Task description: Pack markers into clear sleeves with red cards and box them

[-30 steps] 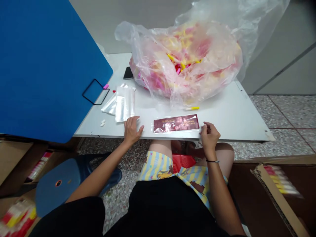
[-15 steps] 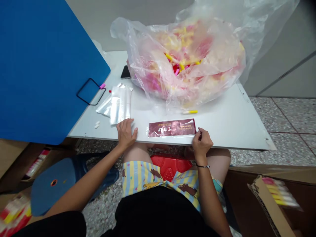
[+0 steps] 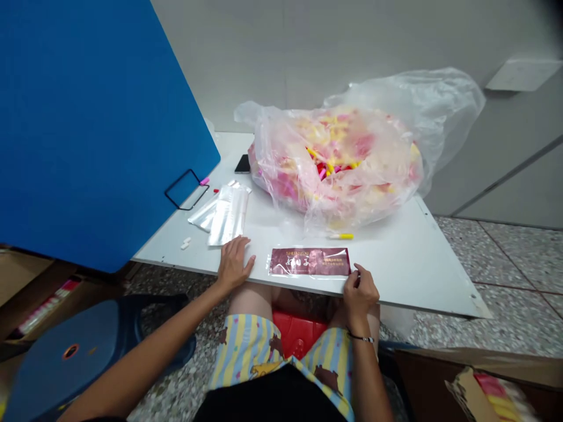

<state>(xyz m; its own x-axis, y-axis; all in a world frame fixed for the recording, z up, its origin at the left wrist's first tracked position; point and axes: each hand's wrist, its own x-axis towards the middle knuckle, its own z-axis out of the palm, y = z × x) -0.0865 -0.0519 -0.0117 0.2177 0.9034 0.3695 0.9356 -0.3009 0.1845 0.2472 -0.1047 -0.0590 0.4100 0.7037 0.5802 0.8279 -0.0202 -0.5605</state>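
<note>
A flat maroon packet printed "SHUANGXI", with clear edges, lies along the near edge of the white table. My right hand rests at its lower right corner, fingers curled in; whether anything is pinched there is hidden. My left hand lies on the tabletop, fingers spread and pointing forward. Its fingertips are at the lower end of a stack of clear plastic sleeves. Beyond the packet lies a small white stick with a yellow end, like a marker. Behind it sits a large clear bag of yellow, pink and red pieces.
A blue panel leans over the table's left side, near a black wire loop. Small white pieces and a dark phone lie on the table. A blue stool and an open carton flank me.
The view has tilted up, so the table appears lower in the picture. Both hands, the packet and the sleeves keep about the same places on the table.
</note>
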